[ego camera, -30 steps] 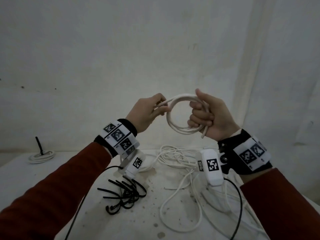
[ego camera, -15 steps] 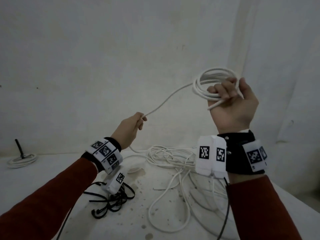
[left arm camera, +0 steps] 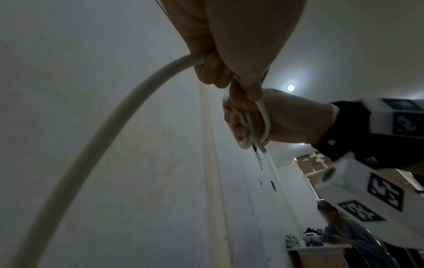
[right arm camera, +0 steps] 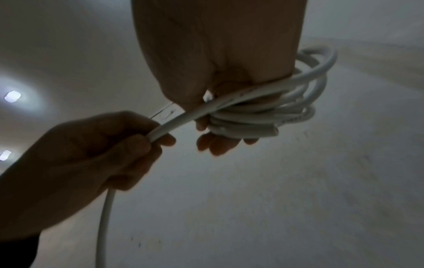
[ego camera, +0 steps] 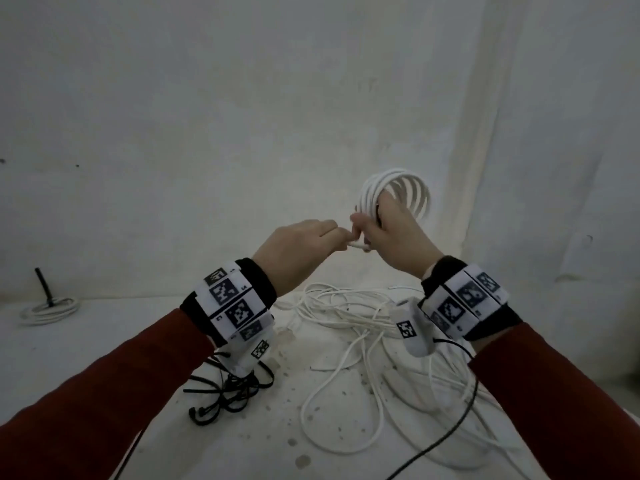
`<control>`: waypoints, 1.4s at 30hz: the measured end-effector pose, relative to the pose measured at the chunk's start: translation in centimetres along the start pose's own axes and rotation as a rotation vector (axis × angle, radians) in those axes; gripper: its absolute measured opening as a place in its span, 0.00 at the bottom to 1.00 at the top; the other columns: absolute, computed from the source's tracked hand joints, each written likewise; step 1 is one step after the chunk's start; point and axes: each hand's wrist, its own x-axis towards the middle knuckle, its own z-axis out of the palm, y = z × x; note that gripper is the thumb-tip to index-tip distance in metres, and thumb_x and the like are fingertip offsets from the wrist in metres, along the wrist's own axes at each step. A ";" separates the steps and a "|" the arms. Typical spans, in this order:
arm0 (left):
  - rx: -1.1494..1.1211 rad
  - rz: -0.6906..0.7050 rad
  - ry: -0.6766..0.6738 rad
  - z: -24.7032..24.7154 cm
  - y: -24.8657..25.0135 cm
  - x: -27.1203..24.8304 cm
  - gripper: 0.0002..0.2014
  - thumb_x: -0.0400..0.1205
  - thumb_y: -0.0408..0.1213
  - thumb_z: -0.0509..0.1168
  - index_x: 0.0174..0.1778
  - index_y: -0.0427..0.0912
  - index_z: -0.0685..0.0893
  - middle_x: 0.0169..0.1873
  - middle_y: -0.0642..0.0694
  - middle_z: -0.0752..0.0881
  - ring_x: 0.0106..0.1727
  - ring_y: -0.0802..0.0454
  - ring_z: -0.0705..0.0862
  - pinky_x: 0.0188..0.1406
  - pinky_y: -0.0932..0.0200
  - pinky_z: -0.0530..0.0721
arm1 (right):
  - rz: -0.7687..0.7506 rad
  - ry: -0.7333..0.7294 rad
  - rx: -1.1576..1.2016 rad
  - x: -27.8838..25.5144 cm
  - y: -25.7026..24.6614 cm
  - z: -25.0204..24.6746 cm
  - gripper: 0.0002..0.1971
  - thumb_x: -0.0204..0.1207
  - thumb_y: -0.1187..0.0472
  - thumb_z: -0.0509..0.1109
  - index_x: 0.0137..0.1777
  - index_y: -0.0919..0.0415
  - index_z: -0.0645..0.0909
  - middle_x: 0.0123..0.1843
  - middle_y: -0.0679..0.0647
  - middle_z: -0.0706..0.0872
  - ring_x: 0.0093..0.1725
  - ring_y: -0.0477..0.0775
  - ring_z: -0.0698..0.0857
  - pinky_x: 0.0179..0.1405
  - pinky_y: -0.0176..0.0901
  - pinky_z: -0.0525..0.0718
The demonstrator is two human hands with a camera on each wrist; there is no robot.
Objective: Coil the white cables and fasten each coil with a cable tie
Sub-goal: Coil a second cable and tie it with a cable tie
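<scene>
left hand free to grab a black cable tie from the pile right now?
Probably not yet. The left hand grips the white cable feeding the coil held by the right hand. The cable ties lie unobstructed below; it must let go first.

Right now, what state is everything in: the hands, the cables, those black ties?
Right hand: raised, fingers curled round the coil.
Coil: several white loops, held up, no tie on it.
Left hand: gripping the cable's loose run beside the coil.
Loose run: hangs down from the left hand.
White cables on the table: uncoiled, tangled.
Black cable ties: loose heap on the table.
Far-left coil: lying flat on the table, black tie sticking up.
</scene>
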 end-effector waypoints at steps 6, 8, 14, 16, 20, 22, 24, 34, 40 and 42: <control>-0.147 -0.136 0.035 0.5 -0.5 -0.5 0.20 0.83 0.49 0.54 0.48 0.39 0.85 0.39 0.46 0.86 0.34 0.45 0.85 0.25 0.52 0.83 | 0.074 -0.226 -0.160 -2.1 0.1 -1.7 0.16 0.85 0.48 0.58 0.39 0.59 0.70 0.29 0.51 0.80 0.27 0.48 0.78 0.33 0.49 0.77; -0.232 -0.208 0.052 0.4 -0.7 -0.3 0.23 0.83 0.54 0.53 0.49 0.39 0.85 0.40 0.47 0.86 0.37 0.49 0.84 0.31 0.52 0.83 | 0.106 -0.268 -0.114 -2.8 0.2 -2.0 0.25 0.80 0.37 0.53 0.39 0.59 0.72 0.26 0.48 0.78 0.24 0.46 0.76 0.30 0.45 0.75; -0.381 -0.250 0.112 0.8 -1.0 1.0 0.21 0.82 0.52 0.57 0.64 0.44 0.83 0.39 0.57 0.75 0.38 0.69 0.72 0.42 0.70 0.73 | 0.131 -0.357 0.417 -4.1 0.3 -2.0 0.24 0.75 0.42 0.68 0.28 0.59 0.70 0.20 0.49 0.65 0.18 0.46 0.61 0.18 0.35 0.59; -0.502 -0.261 0.131 0.8 -0.4 1.4 0.25 0.81 0.57 0.56 0.67 0.44 0.81 0.41 0.58 0.73 0.42 0.71 0.74 0.44 0.77 0.68 | 0.113 -0.377 0.607 -4.1 0.3 -1.7 0.24 0.70 0.40 0.74 0.27 0.54 0.70 0.18 0.44 0.64 0.16 0.45 0.58 0.19 0.39 0.53; -0.666 -0.308 0.067 0.6 0.3 1.9 0.26 0.73 0.65 0.63 0.57 0.50 0.80 0.45 0.57 0.80 0.47 0.70 0.76 0.46 0.74 0.70 | 0.116 -0.324 0.900 -3.9 -0.2 -1.0 0.24 0.68 0.37 0.75 0.26 0.53 0.70 0.14 0.43 0.62 0.14 0.43 0.57 0.23 0.46 0.52; -0.666 -0.368 0.033 0.3 0.4 2.0 0.15 0.77 0.54 0.66 0.53 0.49 0.81 0.41 0.54 0.84 0.43 0.66 0.78 0.45 0.66 0.74 | 0.149 -0.260 0.955 -3.9 -0.5 -0.6 0.27 0.68 0.37 0.74 0.27 0.57 0.67 0.13 0.45 0.61 0.13 0.44 0.57 0.25 0.47 0.54; -0.640 -0.371 0.032 0.2 0.4 1.9 0.09 0.80 0.42 0.64 0.52 0.43 0.81 0.38 0.53 0.85 0.41 0.62 0.83 0.43 0.65 0.78 | 0.179 -0.182 0.899 -3.8 -0.9 -0.2 0.26 0.70 0.39 0.72 0.27 0.58 0.68 0.13 0.47 0.60 0.13 0.47 0.57 0.27 0.50 0.56; -0.665 -0.439 -0.009 0.1 0.7 1.4 0.05 0.85 0.35 0.60 0.43 0.43 0.76 0.24 0.57 0.78 0.23 0.60 0.82 0.26 0.69 0.77 | 0.078 0.096 0.460 -4.0 -0.9 0.7 0.21 0.76 0.45 0.66 0.29 0.61 0.78 0.23 0.52 0.79 0.24 0.61 0.85 0.28 0.46 0.80; -0.743 -0.422 -0.079 -0.2 0.6 1.0 0.10 0.87 0.37 0.57 0.43 0.36 0.76 0.24 0.51 0.79 0.22 0.58 0.81 0.23 0.64 0.80 | 0.409 -0.293 1.041 -4.7 -2.5 0.3 0.16 0.76 0.48 0.60 0.35 0.60 0.71 0.12 0.46 0.64 0.13 0.46 0.68 0.33 0.41 0.82; -0.785 -0.419 -0.057 0.1 0.8 0.8 0.15 0.86 0.44 0.56 0.46 0.34 0.77 0.28 0.47 0.82 0.29 0.52 0.85 0.24 0.57 0.83 | 0.431 -0.336 1.115 -4.7 -2.8 -0.1 0.16 0.78 0.49 0.59 0.36 0.60 0.72 0.10 0.44 0.61 0.10 0.42 0.62 0.25 0.37 0.77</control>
